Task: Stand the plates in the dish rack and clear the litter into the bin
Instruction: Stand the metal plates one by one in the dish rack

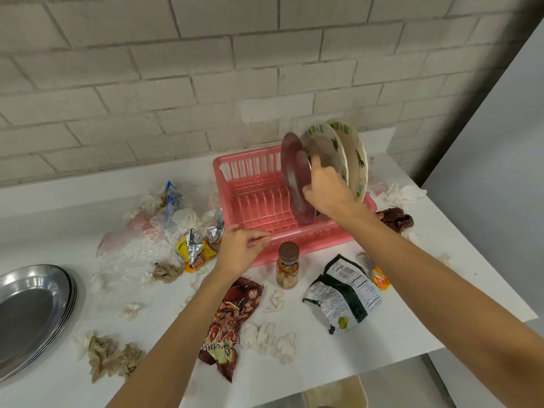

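At the far left a stack of metal plates (28, 316) lies flat, running off the frame's left edge, with bare white counter (412, 290) just behind it. Beside the stack, crumpled brown paper (113, 359) sits close to the counter's near edge. Farther back, bubble wrap (138, 245) and a yellow foil wrapper (194, 253) crowd the strip left of the pink dish rack (250, 184).

My left hand (240, 253) rests at the rack's near left corner, fingers loosely curled and holding nothing; fingertips touch the front rim. Under that forearm a dark red snack bag (232, 319) lies flat, with white tissue wads (269, 340) beside it toward the near edge. A small brown-capped bottle (288, 266) stands upright just in front of the rack.

The rack's left slots are free. My right hand (328, 191) is clamped on the right edge of a dark red plate (295, 178), which stands on edge in the rack. Right of it two patterned plates (347, 154) stand upright at the rack's right end.

A green and white bag (346, 294) lies under my right forearm. Below the near counter edge, the rim of a bin (338, 391) shows.
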The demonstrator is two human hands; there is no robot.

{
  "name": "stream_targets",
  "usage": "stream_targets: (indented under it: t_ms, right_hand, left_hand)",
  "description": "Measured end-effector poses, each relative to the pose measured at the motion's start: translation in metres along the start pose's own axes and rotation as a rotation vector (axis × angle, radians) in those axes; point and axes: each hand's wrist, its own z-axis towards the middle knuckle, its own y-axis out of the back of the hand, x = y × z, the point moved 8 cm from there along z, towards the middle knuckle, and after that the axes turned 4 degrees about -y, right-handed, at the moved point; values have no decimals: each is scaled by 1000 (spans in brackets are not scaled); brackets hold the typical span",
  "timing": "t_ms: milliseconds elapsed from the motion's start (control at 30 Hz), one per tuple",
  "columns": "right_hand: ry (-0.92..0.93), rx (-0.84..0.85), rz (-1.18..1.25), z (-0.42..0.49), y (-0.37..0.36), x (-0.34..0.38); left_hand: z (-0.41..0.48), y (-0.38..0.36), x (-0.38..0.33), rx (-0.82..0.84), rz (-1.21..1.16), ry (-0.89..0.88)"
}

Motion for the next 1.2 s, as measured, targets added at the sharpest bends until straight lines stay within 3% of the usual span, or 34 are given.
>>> stream_targets:
  t_ms: [233,633,867,1100,1200]
  right_hand:
    - [6,-41,-48,-5,0,-8]
    - [227,-248,-31,-39,44,42]
    - [516,6,72,-87,-2,127]
    - [735,212,127,-121,-71,225]
    - [789,294,127,-139,-100,258]
  left_hand:
    - [-1,0,1,0,-1,4]
    - [-11,9,-2,24,-36,0]
    - [-57,62,8,-165,-61,-36]
    - [-129,152,70,-325,-87,184]
    - [-174,194,106,-427,7,279]
